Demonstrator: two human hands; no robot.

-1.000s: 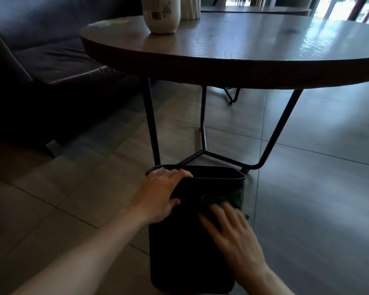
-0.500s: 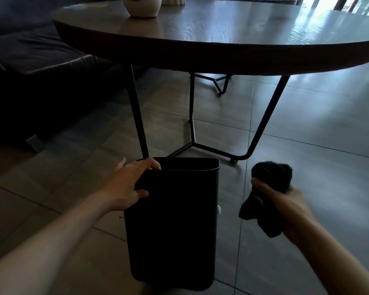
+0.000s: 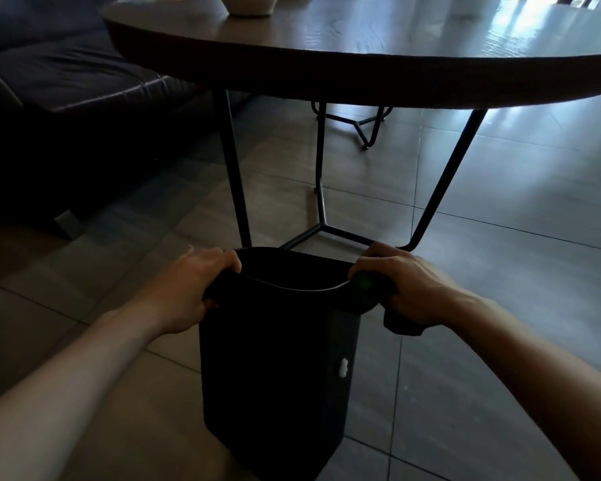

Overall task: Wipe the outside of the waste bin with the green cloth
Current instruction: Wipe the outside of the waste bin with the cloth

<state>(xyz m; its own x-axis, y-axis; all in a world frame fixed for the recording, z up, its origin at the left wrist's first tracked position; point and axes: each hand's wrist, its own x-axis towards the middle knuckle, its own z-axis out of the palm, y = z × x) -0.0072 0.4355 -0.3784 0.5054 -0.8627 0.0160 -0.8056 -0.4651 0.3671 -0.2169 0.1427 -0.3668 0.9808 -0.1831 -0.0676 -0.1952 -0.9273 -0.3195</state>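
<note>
A tall black waste bin [image 3: 275,369] stands on the tiled floor in front of me, its mouth open toward me. My left hand [image 3: 191,289] grips the bin's left rim, fingers curled over the edge. My right hand [image 3: 405,289] holds the dark green cloth [image 3: 365,289] bunched against the bin's right rim and upper right side. Part of the cloth hangs below my right palm. A small white mark shows on the bin's right side.
A round wooden table [image 3: 379,53] with thin black metal legs [image 3: 236,189] stands just beyond the bin. A pale vase [image 3: 250,3] sits on it. A dark sofa [image 3: 59,98] lies at the left. Grey floor tiles [image 3: 500,210] spread to the right.
My right hand, which held the cloth in the air to the right of the bin, has come in and now presses the cloth on the bin's right rim. The left hand keeps its grip.
</note>
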